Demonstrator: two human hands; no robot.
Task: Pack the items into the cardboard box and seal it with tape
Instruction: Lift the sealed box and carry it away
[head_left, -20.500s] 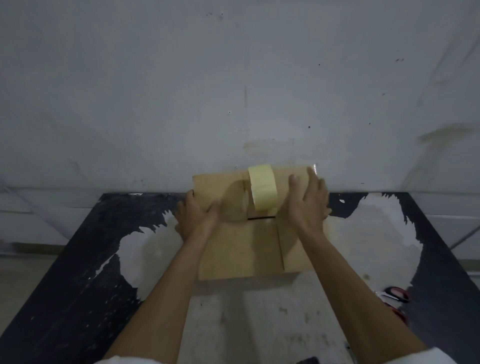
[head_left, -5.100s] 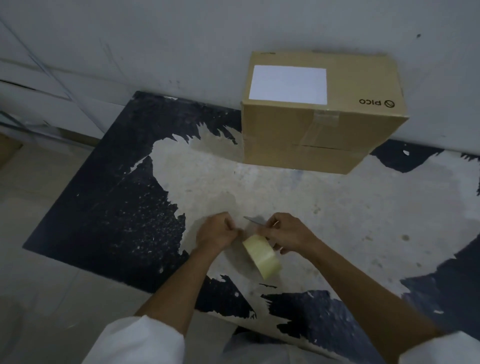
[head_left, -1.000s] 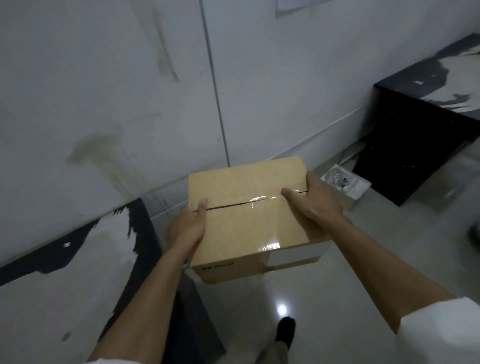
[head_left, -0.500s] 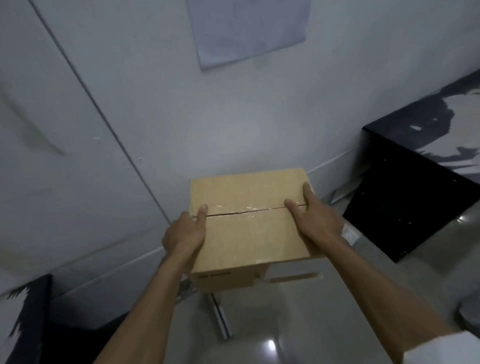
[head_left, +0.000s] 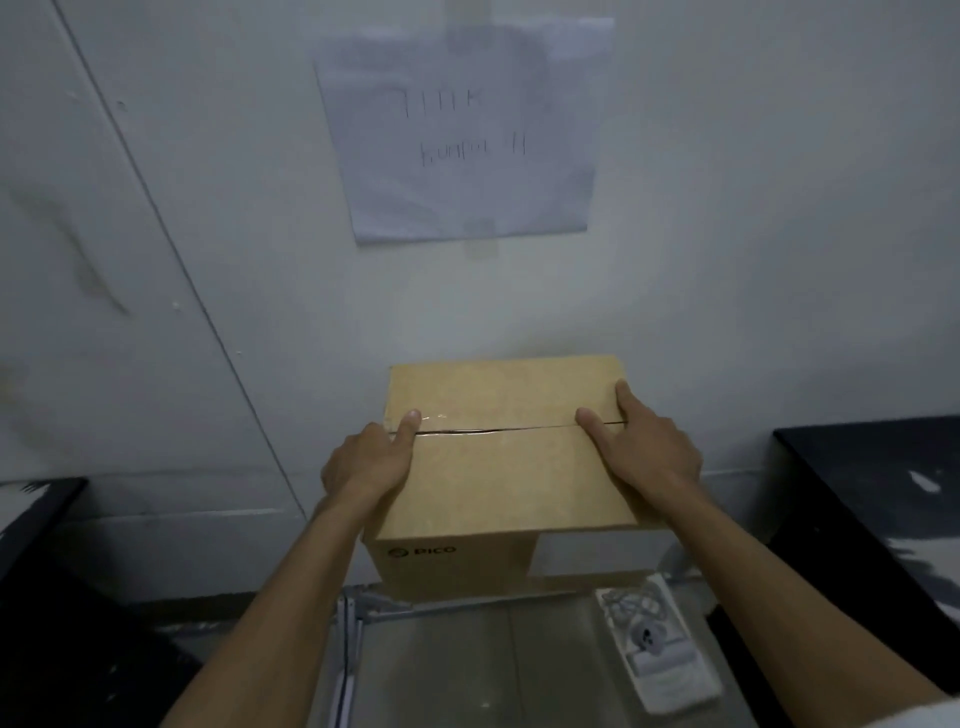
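Left hand (head_left: 366, 465) and right hand (head_left: 644, 449) grasp cardboard box (head_left: 506, 467) at opposite sides, thumbs on taped seam. Keep level; lower squarely, release both together.

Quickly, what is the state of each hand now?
Left hand: grips the cardboard box at its left side.
Right hand: holds the box's right side, fingers on top.
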